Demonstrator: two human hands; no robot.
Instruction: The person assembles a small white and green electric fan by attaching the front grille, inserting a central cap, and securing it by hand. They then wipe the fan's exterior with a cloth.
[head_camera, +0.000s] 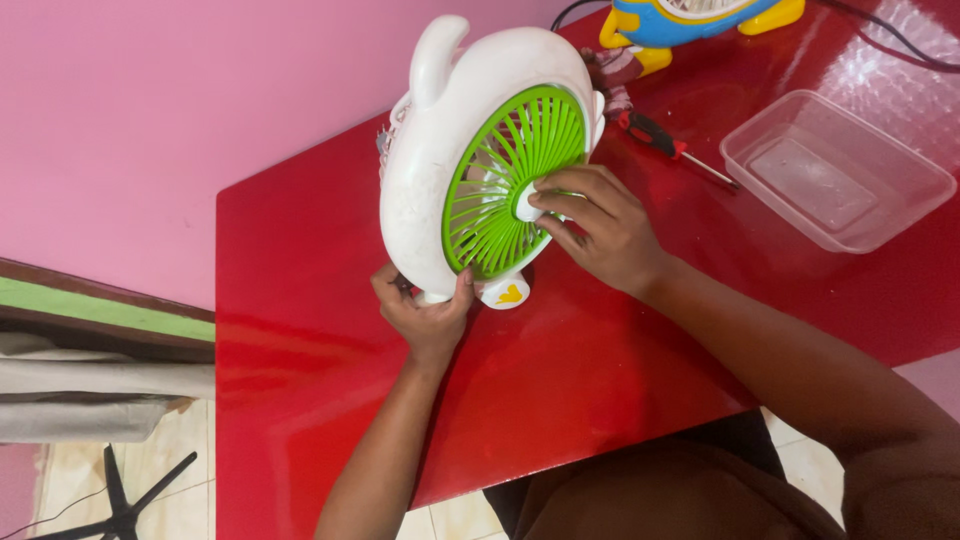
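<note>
Red table (300, 330): hands grip white fan (440, 170) (screwdriver (665, 145), clear tub (835, 170) nearby).

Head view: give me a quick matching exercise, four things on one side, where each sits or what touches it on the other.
Things:
1. white fan
2. green grille
3. screwdriver
4. clear container

Places:
A. empty, at the table's right end
B. lying on the red table beyond the fan
C. right hand fingertips on its white hub
D. left hand grips its lower edge

Pairs: 1-D, 2-C, 3-B, 4-A
</note>
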